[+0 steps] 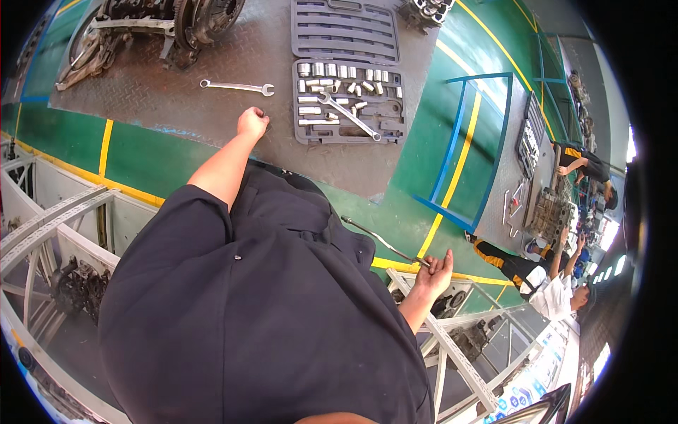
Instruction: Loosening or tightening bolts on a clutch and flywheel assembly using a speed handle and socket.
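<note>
My left hand (pixel 253 124) is over the near edge of the worktable (pixel 162 92), its fingers curled in; whether anything small is between them I cannot make out. Just beyond it lies a combination wrench (pixel 236 87). My right hand (pixel 432 277), low at my right side and away from the table, is closed round the end of a long, thin, bent metal bar (pixel 381 240). An open grey socket set case (pixel 300 134) lies on the table to the right of my left hand. Inside are several silver sockets, with another combination wrench (pixel 351 116) laid slantwise across them.
A greasy engine assembly (pixel 176 28) stands at the table's far left, and another metal part (pixel 426 13) at the far right. White metal racks (pixel 452 350) stand close behind me. Two other people (pixel 558 293) work at a second table (pixel 498 205) on the right.
</note>
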{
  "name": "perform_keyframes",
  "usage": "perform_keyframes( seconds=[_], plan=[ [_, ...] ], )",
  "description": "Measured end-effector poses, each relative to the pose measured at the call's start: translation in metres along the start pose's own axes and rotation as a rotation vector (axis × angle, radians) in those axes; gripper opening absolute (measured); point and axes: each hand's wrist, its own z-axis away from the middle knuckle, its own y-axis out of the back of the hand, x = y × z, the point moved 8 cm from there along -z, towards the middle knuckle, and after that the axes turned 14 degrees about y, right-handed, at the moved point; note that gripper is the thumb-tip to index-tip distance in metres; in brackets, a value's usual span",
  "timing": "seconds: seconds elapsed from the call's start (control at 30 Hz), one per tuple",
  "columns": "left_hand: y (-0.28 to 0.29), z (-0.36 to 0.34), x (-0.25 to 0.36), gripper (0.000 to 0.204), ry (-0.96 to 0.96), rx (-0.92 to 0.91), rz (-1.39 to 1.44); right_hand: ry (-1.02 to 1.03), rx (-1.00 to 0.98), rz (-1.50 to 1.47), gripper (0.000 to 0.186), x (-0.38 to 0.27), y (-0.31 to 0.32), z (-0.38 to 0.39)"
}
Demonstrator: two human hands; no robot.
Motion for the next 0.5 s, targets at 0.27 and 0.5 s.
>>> perform_keyframes(
  seconds=[0.27, 0.5],
  plan=[
    [0.001, 0.009, -0.009, 0.032, 0.092, 0.027, -0.184, 0.008, -0.059, -0.023, 0.030, 0.003, -0.023, -0.002],
    [-0.006, 0.004, -0.034, 0.031, 0.002, -0.052, -0.095, -0.017, -0.181, -0.088, 0.027, -0.001, -0.050, 0.001]
  ],
)
